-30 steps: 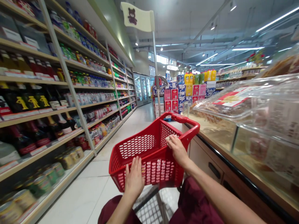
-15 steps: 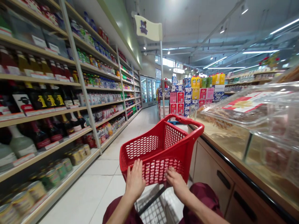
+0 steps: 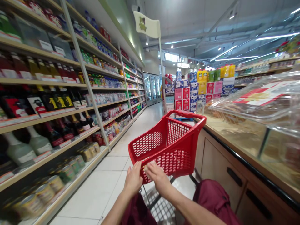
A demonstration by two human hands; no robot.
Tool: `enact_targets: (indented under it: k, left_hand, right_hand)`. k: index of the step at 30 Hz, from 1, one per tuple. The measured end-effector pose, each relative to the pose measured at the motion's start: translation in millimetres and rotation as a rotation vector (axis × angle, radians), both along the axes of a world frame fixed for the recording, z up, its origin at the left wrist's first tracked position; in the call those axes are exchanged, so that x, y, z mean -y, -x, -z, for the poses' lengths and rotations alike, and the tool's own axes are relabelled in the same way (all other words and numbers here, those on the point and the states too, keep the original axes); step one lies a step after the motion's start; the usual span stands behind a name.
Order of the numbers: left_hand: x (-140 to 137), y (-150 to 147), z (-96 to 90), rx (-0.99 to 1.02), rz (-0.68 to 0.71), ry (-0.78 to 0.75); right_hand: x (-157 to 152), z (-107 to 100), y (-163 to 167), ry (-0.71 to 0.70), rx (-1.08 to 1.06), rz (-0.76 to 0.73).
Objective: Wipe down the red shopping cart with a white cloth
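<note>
A red plastic shopping cart (image 3: 180, 156) with perforated basket sides stands before me, between my knees. My left hand (image 3: 133, 179) is at the near corner of the basket, its fingers a little bent against the rim and the thumb apart. Close beside it, my right hand (image 3: 157, 178) has curled fingers by the basket's near side. A small pale bit shows at the right fingertips, too blurred to name. The palms of both hands are hidden from view.
Shelves of bottles and cans (image 3: 56, 114) line the left side. On the right stands a wooden counter (image 3: 215, 159) carrying clear plastic food boxes (image 3: 255, 95). Stacked drink cartons (image 3: 186, 93) lie ahead. A cream flag (image 3: 147, 24) rises on a pole. Tiled floor (image 3: 112, 164) runs between.
My right hand has moved left along the basket, close to my left hand, and its fingers have curled. The left fingers have bent. The cart has shifted slightly right in view.
</note>
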State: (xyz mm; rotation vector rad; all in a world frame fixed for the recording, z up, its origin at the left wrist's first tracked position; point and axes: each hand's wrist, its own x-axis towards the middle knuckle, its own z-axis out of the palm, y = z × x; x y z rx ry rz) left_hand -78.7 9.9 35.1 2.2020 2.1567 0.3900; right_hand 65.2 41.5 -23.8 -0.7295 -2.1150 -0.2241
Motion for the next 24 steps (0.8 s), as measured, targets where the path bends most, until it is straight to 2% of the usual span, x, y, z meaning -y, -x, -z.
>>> enact_targets:
  k: [3,5,7,10,15,21,24]
  left_hand:
    - [1,-4,-2.5,0.053,0.003,-0.029]
    - [2,-7,-6.0,0.071,-0.003,-0.011]
    - [3,-10,-9.3,0.066,-0.005,0.020]
    - [3,-14,-13.2,0.039,-0.003,0.032]
    - [1,-25,-19.6,0.030,-0.024,0.000]
    - [4,-30,-17.8,-0.002,0.049,-0.003]
    - [5,-35,-13.9,-0.018,0.075,-0.007]
  right_hand:
    - [-2,-27,-2,-0.052,-0.046,-0.010]
    - [0,-23,-8,-0.049,0.004,-0.012]
    - [3,-5,-20,-0.025,0.077,-0.013]
    - [-3,10,-46,-0.018,0.050,0.041]
    - [-29,-11,-84,0.018,-0.101,0.217]
    - [-19,8,-99,0.065,-0.053,0.202]
    - [-30,-16,-104,0.036,-0.156,0.249]
